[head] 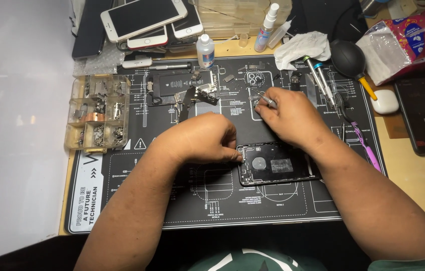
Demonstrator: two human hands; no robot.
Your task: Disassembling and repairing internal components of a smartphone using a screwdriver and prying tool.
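**Phone housing open on the repair mat, both hands at work**

Phone housing (pixel 275 164), dark and stripped of its screen, lying flat near the middle of the black repair mat (pixel 137 195), long side running left to right, round part and pale rectangular patch visible inside. Left hand (pixel 205 140) curled over the housing's left end, fingertips pressed together at the left edge, touching it; whether anything is pinched there, cannot tell. Right hand (pixel 287 115) just beyond the housing's far edge, fingers closed around thin metal tweezers (pixel 264 99), tips pointing left and far toward small loose parts on the mat. Right forearm crossing over the housing's right end.

Far on the mat: removed battery and boards (pixel 182 90), with flex cables just beside. Left of the mat, touching its edge: clear compartment box (pixel 98 113) filled with small metal parts. Far left: stack of phones (pixel 149 22), the white one on top. Behind the mat: small clear bottle (pixel 205 50) and slim spray bottle (pixel 265 27), both upright. Far right: crumpled tissue (pixel 302 47), two screwdrivers (pixel 320 80), black rubber air blower (pixel 349 59), white earbud case (pixel 385 102), well apart from the housing.
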